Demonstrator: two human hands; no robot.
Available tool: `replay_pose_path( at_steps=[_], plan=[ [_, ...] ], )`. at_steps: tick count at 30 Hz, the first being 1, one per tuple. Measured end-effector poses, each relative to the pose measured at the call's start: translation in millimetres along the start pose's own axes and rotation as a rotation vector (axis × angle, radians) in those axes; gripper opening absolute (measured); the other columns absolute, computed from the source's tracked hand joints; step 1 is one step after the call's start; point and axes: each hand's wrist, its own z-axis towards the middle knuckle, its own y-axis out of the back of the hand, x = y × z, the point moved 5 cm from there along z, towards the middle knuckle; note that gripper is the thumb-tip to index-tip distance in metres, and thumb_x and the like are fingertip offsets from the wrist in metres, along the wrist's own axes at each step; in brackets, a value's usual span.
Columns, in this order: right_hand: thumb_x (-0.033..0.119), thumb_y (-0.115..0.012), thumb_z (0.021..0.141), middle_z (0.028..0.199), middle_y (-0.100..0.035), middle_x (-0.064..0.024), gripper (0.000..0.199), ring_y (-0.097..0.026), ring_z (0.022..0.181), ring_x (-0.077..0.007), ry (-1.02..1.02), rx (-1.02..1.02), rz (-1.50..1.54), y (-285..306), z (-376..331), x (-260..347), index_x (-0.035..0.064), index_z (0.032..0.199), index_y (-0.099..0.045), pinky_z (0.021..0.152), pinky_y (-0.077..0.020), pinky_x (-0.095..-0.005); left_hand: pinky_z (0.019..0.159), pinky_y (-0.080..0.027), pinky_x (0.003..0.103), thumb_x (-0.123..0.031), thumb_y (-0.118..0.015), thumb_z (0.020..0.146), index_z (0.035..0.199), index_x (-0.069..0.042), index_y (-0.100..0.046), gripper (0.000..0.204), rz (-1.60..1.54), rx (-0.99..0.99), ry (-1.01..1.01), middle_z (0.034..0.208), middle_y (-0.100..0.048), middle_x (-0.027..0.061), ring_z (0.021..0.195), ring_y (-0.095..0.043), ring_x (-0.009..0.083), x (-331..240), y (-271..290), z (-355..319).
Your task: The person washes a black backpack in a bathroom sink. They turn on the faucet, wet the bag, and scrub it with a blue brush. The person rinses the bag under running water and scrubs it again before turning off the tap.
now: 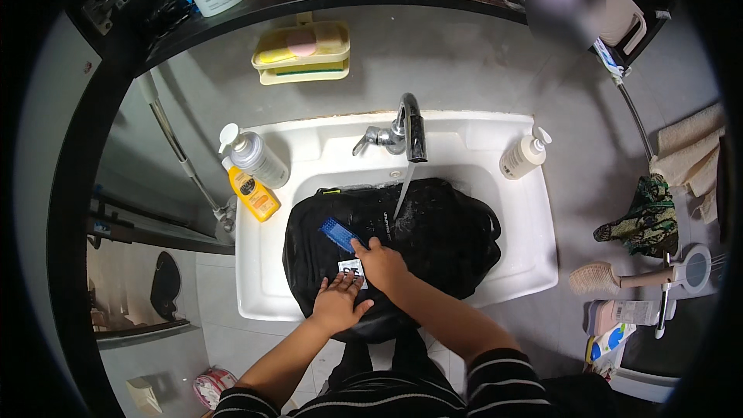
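Observation:
A wet black bag, probably a backpack, fills the basin of the white sink and hangs over its front edge. My right hand grips a blue scrub brush by its near end, and the brush lies against the bag's upper face. Beside it, my left hand rests flat on the bag with fingers spread, partly over a small white printed label. From the chrome faucet a stream of water falls onto the bag, right of the brush.
Left on the sink rim are a pump bottle and a yellow bottle; another pump bottle stands at right. Above hang a soap holder and a dark shelf. A hairbrush and cloths are at far right.

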Motion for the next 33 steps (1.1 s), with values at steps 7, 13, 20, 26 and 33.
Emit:
replay_pose_path(
  at_steps=[7, 13, 20, 26, 33],
  plan=[
    [0.026, -0.047, 0.094, 0.097, -0.057, -0.0201, 0.031, -0.064, 0.083, -0.0396, -0.391, -0.106, -0.067, 20, 19, -108, 0.0168, 0.122, -0.057, 0.072, -0.0515, -0.0494, 0.106, -0.033, 0.050, -0.050, -0.055, 0.086, 0.126, -0.005, -0.056, 0.060, -0.110, -0.050, -0.094, 0.134, -0.053, 0.0127, 0.127, -0.047, 0.0273, 8, 8, -22],
    [0.034, -0.042, 0.097, 0.103, -0.058, -0.0198, 0.036, -0.063, 0.088, -0.0409, -0.252, -0.090, 0.074, 4, 61, -13, 0.0205, 0.129, -0.053, 0.077, -0.0505, -0.0513, 0.094, -0.043, 0.045, -0.024, -0.073, 0.076, 0.120, 0.004, -0.054, 0.055, -0.081, -0.781, 0.175, 0.115, -0.059, 0.0248, 0.107, -0.054, 0.0407, 70, 67, 13],
    [0.027, -0.045, 0.096, 0.101, -0.060, -0.0205, 0.029, -0.063, 0.092, -0.0393, -0.406, -0.063, -0.060, 29, 32, -85, 0.0142, 0.118, -0.060, 0.079, -0.0512, -0.0488, 0.082, -0.049, 0.045, -0.036, -0.073, 0.078, 0.118, 0.004, -0.052, 0.060, -0.246, -0.578, 0.479, 0.104, -0.062, 0.0266, 0.093, -0.061, 0.0415, 97, 35, 43],
    [0.029, -0.040, 0.098, 0.103, -0.059, -0.0203, 0.031, -0.064, 0.090, -0.0386, -0.297, -0.043, -0.019, 4, 46, -46, 0.0165, 0.122, -0.055, 0.074, -0.0528, -0.0503, 0.062, -0.045, 0.048, -0.023, -0.069, 0.081, 0.084, -0.001, -0.050, 0.029, -0.309, -0.717, 0.119, 0.077, -0.058, 0.0235, 0.074, -0.057, 0.0452, 69, 51, 31],
    [0.032, -0.048, 0.094, 0.095, -0.061, -0.0212, 0.032, -0.063, 0.084, -0.0418, -0.259, -0.132, 0.056, 55, 3, -58, 0.0213, 0.124, -0.056, 0.071, -0.0509, -0.0510, 0.054, -0.044, 0.037, -0.005, -0.063, 0.062, 0.067, -0.007, -0.052, 0.013, -0.121, -0.723, -0.370, 0.070, -0.049, 0.0082, 0.066, -0.053, 0.0272, 20, 56, -33]
  ],
)
